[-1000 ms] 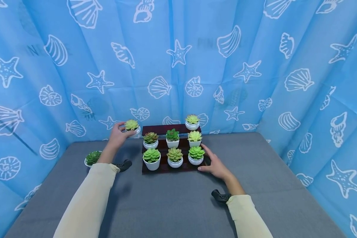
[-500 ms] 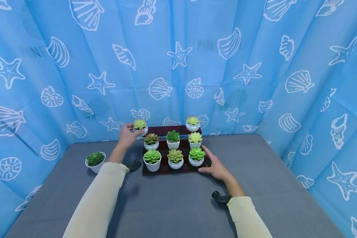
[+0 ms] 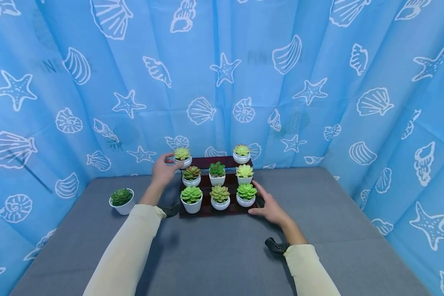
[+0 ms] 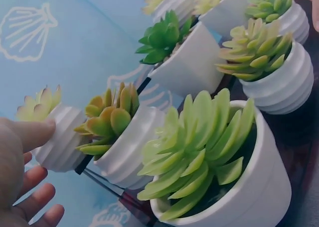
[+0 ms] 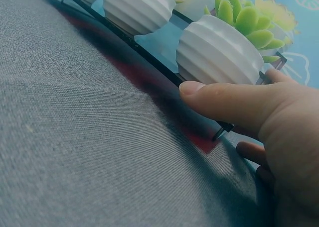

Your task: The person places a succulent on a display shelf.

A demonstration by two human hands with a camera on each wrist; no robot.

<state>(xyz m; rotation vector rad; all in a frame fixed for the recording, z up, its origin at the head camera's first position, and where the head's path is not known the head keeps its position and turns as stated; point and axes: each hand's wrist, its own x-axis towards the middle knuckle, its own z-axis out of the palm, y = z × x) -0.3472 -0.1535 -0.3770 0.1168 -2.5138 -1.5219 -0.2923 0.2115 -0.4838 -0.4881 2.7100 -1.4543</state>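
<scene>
My left hand (image 3: 164, 170) holds a small white pot with a pale yellow-green succulent (image 3: 182, 154) at the left end of the top tier of a dark red tiered display stand (image 3: 216, 161). In the left wrist view, the thumb lies against the ribbed pot (image 4: 62, 142) while the other fingers spread below. My right hand (image 3: 271, 209) grips the stand's front right corner. Its thumb (image 5: 214, 100) presses the bottom tier's front edge in the right wrist view; the other fingers are partly hidden along the side. Another potted succulent (image 3: 241, 153) stands at the top tier's right end.
Rows of potted succulents fill the middle and bottom tiers, including a dark green one (image 3: 217, 169) in the centre. One more dark green potted succulent (image 3: 122, 200) stands on the grey tabletop (image 3: 214, 259) at left. A blue shell-print curtain (image 3: 222, 102) hangs behind.
My left hand has carried the pale succulent rightward from beside the stand to the top tier's left end. The right hand has stayed at the stand's corner.
</scene>
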